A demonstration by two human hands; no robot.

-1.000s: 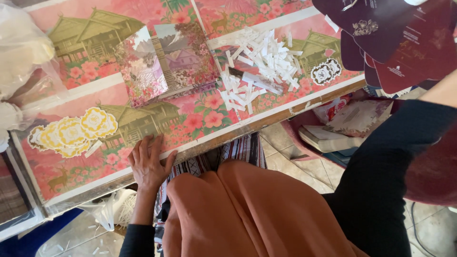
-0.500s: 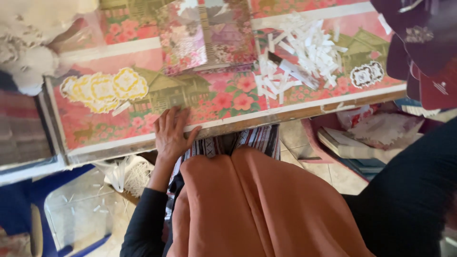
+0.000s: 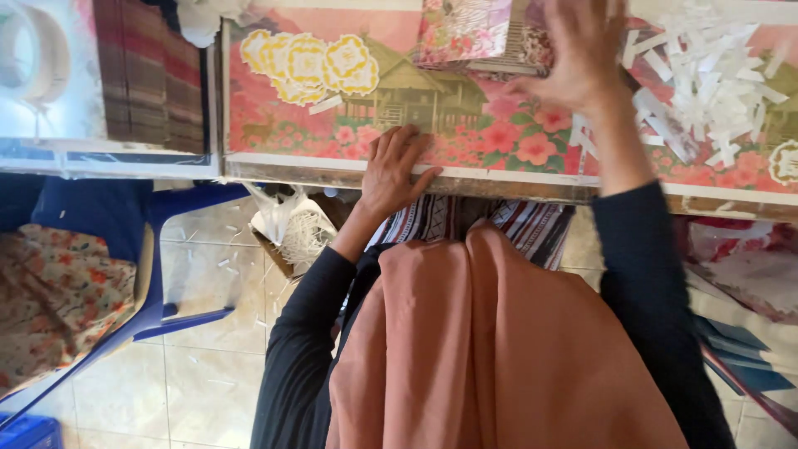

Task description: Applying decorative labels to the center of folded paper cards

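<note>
My left hand (image 3: 397, 169) lies flat, fingers spread, on the near edge of the table (image 3: 499, 185), which wears a pink flowered cloth with a house picture. My right hand (image 3: 582, 54) reaches farther over the table, fingers apart, next to a stack of flowered pink card pieces (image 3: 465, 29); it holds nothing that I can see. A heap of white paper strips (image 3: 715, 75) lies just right of that hand. Yellow and white lace-edged cutouts (image 3: 307, 65) lie at the left of the cloth.
A blue plastic chair (image 3: 141, 249) with a flowered cushion stands at the left. A roll of white tape (image 3: 37, 58) rests on a side table at top left. Paper scraps and a bag lie on the tiled floor. Packets are stacked at the lower right.
The view has swung left and down. My right hand has come into view and reached over the table. My left hand has stayed on the table edge.
</note>
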